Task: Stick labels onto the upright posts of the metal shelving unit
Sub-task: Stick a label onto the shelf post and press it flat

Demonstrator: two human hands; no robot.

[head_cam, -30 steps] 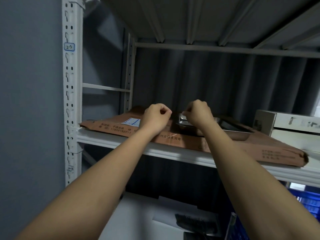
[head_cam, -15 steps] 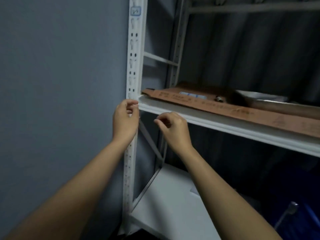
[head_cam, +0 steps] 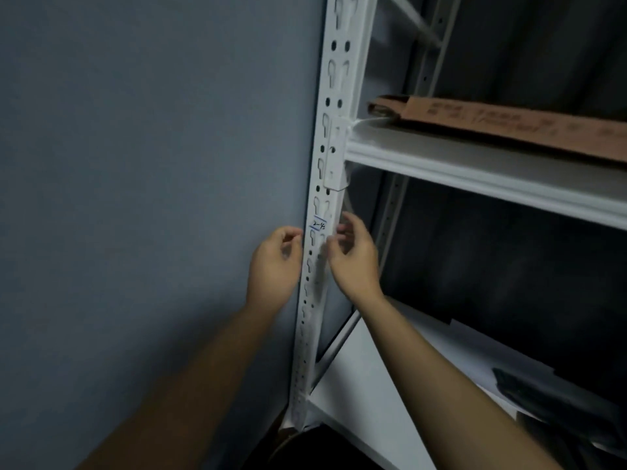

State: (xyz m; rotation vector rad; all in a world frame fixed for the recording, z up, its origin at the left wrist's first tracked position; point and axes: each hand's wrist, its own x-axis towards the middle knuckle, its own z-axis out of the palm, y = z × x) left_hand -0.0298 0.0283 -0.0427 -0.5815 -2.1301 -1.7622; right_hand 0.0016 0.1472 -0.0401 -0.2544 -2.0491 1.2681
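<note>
Below the white shelf beam [head_cam: 475, 171], your view has dropped since a moment ago: a small blue-edged handwritten label [head_cam: 318, 224] now sits on the white slotted metal upright post [head_cam: 334, 96]. Your left hand [head_cam: 276, 266] and right hand [head_cam: 354, 256] flank it, loosely curled, holding nothing, so this label looks placed.

Two bare forearms, no sleeves, left grip [head_cam: 274, 262], right grip [head_cam: 354, 256]
</note>
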